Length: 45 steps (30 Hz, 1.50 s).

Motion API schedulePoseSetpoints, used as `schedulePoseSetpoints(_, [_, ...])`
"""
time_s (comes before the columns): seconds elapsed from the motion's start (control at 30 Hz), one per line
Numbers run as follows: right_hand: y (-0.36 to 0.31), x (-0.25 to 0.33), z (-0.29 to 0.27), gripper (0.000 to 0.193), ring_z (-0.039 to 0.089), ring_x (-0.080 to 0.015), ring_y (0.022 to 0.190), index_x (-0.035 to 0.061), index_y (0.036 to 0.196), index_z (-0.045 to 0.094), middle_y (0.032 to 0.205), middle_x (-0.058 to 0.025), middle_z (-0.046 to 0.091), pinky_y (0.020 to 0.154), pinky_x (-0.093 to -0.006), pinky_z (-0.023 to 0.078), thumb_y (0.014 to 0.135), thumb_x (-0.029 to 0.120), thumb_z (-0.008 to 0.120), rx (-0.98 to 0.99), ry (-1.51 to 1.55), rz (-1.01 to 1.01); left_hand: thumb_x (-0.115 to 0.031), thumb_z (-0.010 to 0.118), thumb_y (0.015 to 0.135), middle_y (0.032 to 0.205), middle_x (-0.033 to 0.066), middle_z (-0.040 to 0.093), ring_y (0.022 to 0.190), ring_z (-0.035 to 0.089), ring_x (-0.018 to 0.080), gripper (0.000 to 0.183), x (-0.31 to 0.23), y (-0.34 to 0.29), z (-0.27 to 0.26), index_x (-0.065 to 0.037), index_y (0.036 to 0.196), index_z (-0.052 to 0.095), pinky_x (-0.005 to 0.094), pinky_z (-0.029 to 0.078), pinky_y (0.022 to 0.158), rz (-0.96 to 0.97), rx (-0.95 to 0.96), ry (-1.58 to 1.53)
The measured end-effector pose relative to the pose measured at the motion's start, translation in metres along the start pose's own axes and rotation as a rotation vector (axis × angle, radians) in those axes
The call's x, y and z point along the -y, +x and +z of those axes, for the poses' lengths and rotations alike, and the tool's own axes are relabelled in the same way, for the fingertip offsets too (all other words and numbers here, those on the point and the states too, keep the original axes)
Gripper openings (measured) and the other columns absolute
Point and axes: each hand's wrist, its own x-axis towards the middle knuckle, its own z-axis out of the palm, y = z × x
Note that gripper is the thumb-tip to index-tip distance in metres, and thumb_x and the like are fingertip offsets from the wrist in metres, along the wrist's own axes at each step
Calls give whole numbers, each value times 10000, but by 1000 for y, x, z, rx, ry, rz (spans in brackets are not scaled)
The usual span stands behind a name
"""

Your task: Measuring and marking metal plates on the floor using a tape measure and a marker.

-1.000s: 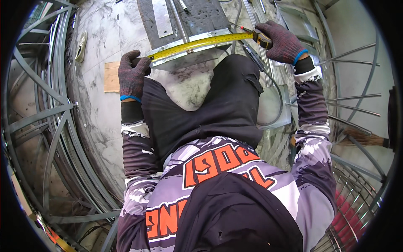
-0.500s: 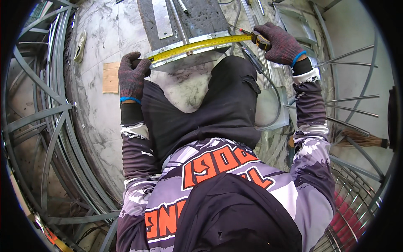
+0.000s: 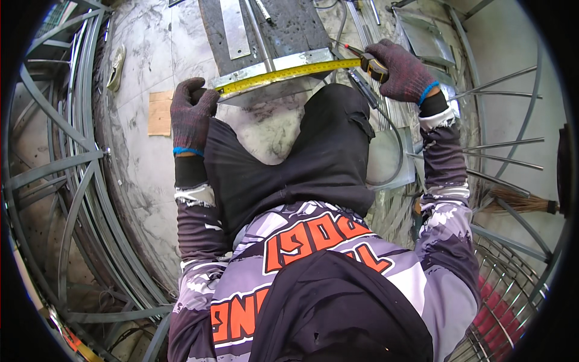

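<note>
A yellow tape measure [image 3: 289, 73] is drawn out along a flat silver metal bar [image 3: 306, 58], which lies crosswise at the near end of a dark board. My right hand [image 3: 404, 71], in a dark knit glove with a blue cuff, grips the tape's black-and-yellow case beyond the bar's right end. At the left end, the gloved fingers of my left hand [image 3: 193, 111] are closed on the tape's tip; the tip itself is hidden. A metal rod [image 3: 258, 36] meets the bar near its middle, running away from me.
On the dark board [image 3: 298, 30] lies a flat metal strip [image 3: 234, 30]. A black cable [image 3: 398, 142] curls beside my right knee. Metal frames [image 3: 90, 157] stand at the left, and rods [image 3: 506, 145] jut in from the right. A cardboard piece [image 3: 160, 113] and a shoe [image 3: 116, 69] rest on the floor.
The tape has dropped slightly toward me at its right half, showing more of the bar behind it. Both hands have shifted slightly nearer, still holding the tape.
</note>
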Motion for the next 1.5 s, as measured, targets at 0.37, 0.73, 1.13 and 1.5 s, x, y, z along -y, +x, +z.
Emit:
schedulePoseSetpoints(0.37, [-48,93,53,812,604,-426,1128,76,1395,572,1166,-185,612,980,-492,534,616,134,791,50,230,-109,8,742,928,970,-13,634,855,579,67,391,-32,-86,42,-7,1305,636,249,520,783,-3,406,-13])
schedulePoseSetpoints(0.73, [-39,63,88,803,655,-302,1152,18,1405,527,1262,-146,637,1023,-382,537,644,97,773,-206,777,133,-139,890,759,1207,123,718,1145,663,368,515,-38,-28,52,-135,1241,709,471,524,1000,782,37,717])
schedulePoseSetpoints(1.13, [-12,67,124,998,605,-291,1296,-6,1536,481,1407,-178,600,1120,-374,483,610,147,819,-364,963,163,-378,911,730,1225,94,717,1128,660,358,618,-27,13,74,-166,1273,705,509,488,950,767,147,944])
schedulePoseSetpoints(1.5, [-7,59,124,998,589,-377,1334,-17,1509,499,1420,-220,593,1166,-420,451,591,189,831,-359,883,140,-361,873,780,1237,79,682,1178,623,345,591,-18,19,73,-175,1310,690,514,441,974,777,176,920])
